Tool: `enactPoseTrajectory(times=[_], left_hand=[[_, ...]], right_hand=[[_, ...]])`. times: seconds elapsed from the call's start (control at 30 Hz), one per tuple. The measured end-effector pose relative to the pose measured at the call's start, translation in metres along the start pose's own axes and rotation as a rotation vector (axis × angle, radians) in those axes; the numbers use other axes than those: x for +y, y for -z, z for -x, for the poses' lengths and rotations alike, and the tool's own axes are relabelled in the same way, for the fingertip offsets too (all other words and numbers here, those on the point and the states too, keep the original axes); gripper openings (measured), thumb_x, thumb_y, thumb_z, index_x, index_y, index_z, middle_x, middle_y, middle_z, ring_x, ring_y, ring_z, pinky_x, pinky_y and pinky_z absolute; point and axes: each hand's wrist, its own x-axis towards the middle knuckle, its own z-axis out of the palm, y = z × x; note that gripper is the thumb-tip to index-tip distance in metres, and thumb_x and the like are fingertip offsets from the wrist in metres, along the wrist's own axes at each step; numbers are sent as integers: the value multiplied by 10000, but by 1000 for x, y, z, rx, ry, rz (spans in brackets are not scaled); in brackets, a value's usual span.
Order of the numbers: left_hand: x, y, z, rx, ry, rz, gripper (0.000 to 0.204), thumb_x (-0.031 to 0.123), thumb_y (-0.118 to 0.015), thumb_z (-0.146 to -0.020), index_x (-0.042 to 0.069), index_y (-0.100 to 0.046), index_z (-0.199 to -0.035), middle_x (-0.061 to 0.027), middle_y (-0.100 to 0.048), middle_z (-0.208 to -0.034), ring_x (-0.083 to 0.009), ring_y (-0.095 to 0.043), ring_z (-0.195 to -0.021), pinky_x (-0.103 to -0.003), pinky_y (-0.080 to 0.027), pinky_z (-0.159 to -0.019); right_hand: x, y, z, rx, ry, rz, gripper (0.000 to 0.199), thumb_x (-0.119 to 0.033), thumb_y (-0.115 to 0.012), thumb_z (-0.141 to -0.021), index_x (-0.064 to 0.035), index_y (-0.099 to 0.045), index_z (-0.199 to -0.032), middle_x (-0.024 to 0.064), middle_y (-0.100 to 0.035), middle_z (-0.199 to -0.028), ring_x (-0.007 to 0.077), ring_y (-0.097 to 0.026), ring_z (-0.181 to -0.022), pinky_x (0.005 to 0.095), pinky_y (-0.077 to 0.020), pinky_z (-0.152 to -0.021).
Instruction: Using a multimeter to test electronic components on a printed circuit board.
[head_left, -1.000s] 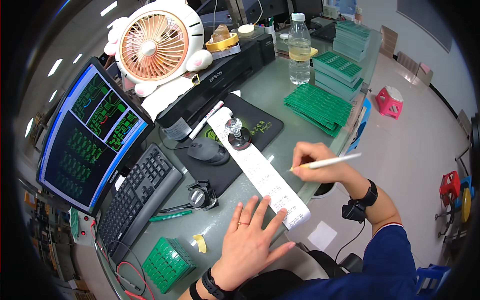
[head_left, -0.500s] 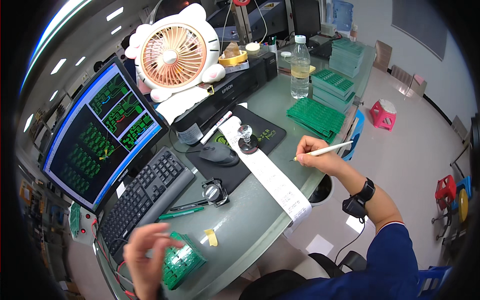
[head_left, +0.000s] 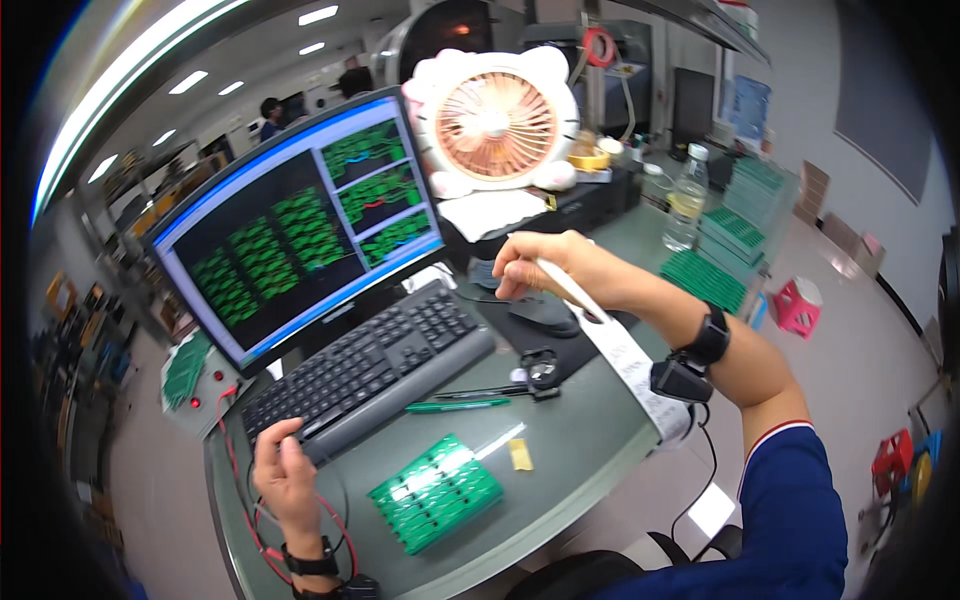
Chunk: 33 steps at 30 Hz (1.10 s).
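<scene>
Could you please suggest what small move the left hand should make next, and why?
Probably ease the left hand onto the keyboard: its fingers are at the keyboard's left end, while the right hand holds a white pen.

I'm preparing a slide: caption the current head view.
Right hand holding a white pen, left hand near the keyboard, green circuit boards on the desk.

Keyboard [head_left: 372, 362] looks matt plastic; pen [head_left: 572, 286] smooth plastic; green board stack [head_left: 436, 492] glossy; desktop [head_left: 585, 465] smooth, glassy; strip [head_left: 625, 364] matt paper.
</scene>
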Motion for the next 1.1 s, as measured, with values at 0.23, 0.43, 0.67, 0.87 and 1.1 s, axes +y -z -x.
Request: enactPoseTrajectory(times=[0.23,0.43,0.67,0.87,1.1], left_hand=[[4,12,0,13,-31,-59,182,49,-491,-917,15,-628,-1033,79,-441,-615,20,-301,-495,-211,-188,-454],[8,10,-1,-9,-47,-129,161,62,-513,-916,14,-624,-1023,100,-366,-520,20,-295,-466,-212,-186,-450],[9,7,1,-70,-53,-119,171,48,-525,-905,26,-621,-1045,77,-398,-508,10,-331,-460,-207,-219,-453],[10,11,-3,-36,-81,-145,175,45,-522,-903,25,-615,-1050,70,-401,-495,5,-330,-446,-209,-226,-449],[13,10,-1,-32,-69,-140,184,54,-518,-905,26,-609,-1062,66,-408,-489,5,-338,-440,-210,-230,-446]], right_hand=[[83,-52,-63,-209,152,450,157,-249,-550,-940,-112,-597,-1000,78,-669,-901,288,-602,-926,408,-466,-809],[87,-72,-80,-249,189,449,145,-258,-554,-941,-126,-589,-990,77,-641,-900,300,-577,-965,414,-459,-827],[85,-88,-108,-270,239,457,183,-284,-564,-935,-119,-575,-1014,113,-639,-951,321,-587,-982,432,-469,-818],[80,-89,-101,-358,325,509,210,-325,-535,-947,-125,-601,-955,14,-669,-909,260,-620,-941,408,-466,-825],[95,-83,-112,-69,200,536,241,-300,-537,-942,-71,-605,-915,123,-693,-804,332,-664,-808,420,-511,-721]])
